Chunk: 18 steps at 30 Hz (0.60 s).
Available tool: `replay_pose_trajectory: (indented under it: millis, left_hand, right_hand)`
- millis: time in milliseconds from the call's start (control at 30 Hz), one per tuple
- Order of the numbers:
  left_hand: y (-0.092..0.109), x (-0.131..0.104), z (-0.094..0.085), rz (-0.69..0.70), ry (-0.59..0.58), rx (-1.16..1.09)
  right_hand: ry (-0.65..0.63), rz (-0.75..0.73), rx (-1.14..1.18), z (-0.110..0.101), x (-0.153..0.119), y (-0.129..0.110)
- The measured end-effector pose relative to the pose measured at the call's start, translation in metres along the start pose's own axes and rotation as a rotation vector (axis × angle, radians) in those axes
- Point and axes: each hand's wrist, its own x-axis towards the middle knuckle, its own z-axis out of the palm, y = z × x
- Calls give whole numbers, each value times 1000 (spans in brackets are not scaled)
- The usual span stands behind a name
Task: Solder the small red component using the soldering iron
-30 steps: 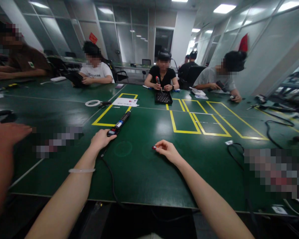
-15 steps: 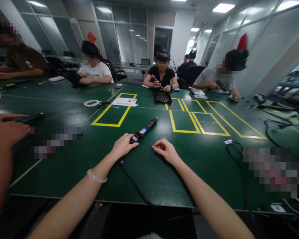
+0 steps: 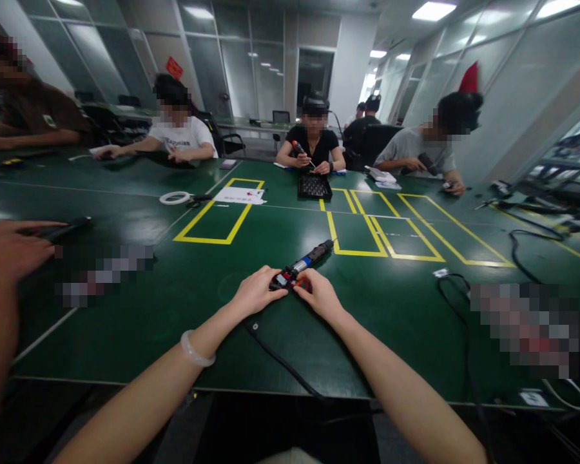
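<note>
Black tool (image 3: 303, 264), slim and corded-looking at its near end, lies slantwise between my two hands over the green table (image 3: 174, 354), its far tip angled forward and to the right, close to a yellow tape outline (image 3: 360, 253). Its middle shows a silver and blue section, and its wider near end shows red bits and a small pale patch. I can't tell whether it rests on the table or is held just above it.

My left hand (image 3: 258, 293) has its fingers closed around the near end, thumb along the side towards me. A pale bracelet (image 3: 196, 350) sits on that wrist. My right hand (image 3: 319, 296) has thumb and fingers pinched together on a small red part (image 3: 297, 282), right up against the wide end of the tool; whether the two touch, I can't quite see. A black cable (image 3: 285, 368) runs from near my left hand to the table's near edge.

Further off, a white sheet (image 3: 239, 195) lies across another tape outline, with a white coil (image 3: 174, 198) to its left. Across from me, a person in a black shirt (image 3: 309, 145) holds a red-handled screwdriver (image 3: 298, 148) over a black tray (image 3: 315, 187). Another person's hand (image 3: 17, 251) is at my far left.
</note>
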Motion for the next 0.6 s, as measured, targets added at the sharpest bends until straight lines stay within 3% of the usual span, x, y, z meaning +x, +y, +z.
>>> replay_pose_trajectory:
  millis: [200, 600]
  left_hand:
    - [0, 0, 2, 11, -9, -10]
    - [8, -1, 2, 18, -11, 63]
  right_hand:
    - [-5, -79, -124, 1, -2, -6]
    - [-48, -130, -48, 4, 2, 4]
